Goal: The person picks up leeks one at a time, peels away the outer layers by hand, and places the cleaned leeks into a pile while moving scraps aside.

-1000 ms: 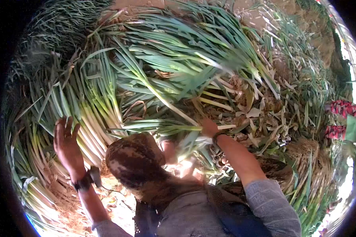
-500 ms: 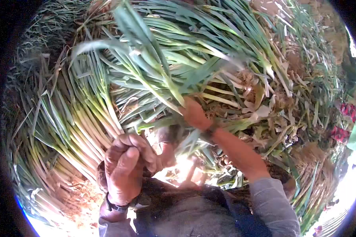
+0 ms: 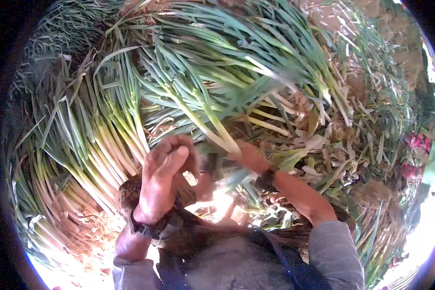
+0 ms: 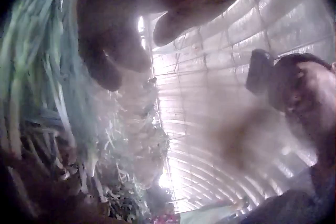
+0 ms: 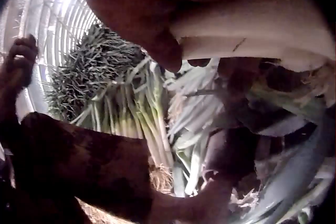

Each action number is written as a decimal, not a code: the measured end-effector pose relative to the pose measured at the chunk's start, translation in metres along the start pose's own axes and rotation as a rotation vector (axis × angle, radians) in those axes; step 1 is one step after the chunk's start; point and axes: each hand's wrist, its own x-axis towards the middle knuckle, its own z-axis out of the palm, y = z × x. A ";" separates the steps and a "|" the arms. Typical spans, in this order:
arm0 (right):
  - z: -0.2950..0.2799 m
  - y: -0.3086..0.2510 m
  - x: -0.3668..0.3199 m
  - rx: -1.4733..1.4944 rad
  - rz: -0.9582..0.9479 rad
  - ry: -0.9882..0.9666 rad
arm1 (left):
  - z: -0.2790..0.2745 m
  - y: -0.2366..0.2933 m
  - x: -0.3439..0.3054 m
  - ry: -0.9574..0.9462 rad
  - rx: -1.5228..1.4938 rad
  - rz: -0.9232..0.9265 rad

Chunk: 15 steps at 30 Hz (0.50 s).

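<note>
My right hand grips green onion stalks by their white lower ends, with the leaves fanning up and left over the pile. In the right wrist view, the pale shanks lie close under the fingers of that hand. My left hand is raised over the left knee, fingers loosely bent and thumb apart. Nothing shows between the thumb and fingers of the left hand in the left wrist view. Left of it lies a row of green onions, white ends toward me.
A large heap of green onions spreads ahead. Loose peeled leaves litter the ground at right, beside a rooty bundle. My camouflage-covered knee is near the left hand. At far right is red patterned cloth.
My left hand has come in from over the left row to above the knee. The right hand lifted, then lowered slightly; two held stalks now lie side by side.
</note>
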 end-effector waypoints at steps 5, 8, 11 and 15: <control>-0.046 -0.042 -0.052 -0.023 0.001 -0.017 | -0.004 -0.016 0.005 0.106 0.256 0.241; -0.049 -0.071 -0.077 -0.164 -0.195 0.110 | -0.004 -0.029 0.009 0.052 0.152 0.108; -0.042 -0.133 -0.094 -0.360 -0.131 0.114 | 0.005 -0.069 0.040 0.087 0.332 0.301; -0.009 -0.112 -0.082 -0.471 -0.331 0.233 | 0.063 -0.065 0.049 0.407 -0.042 0.202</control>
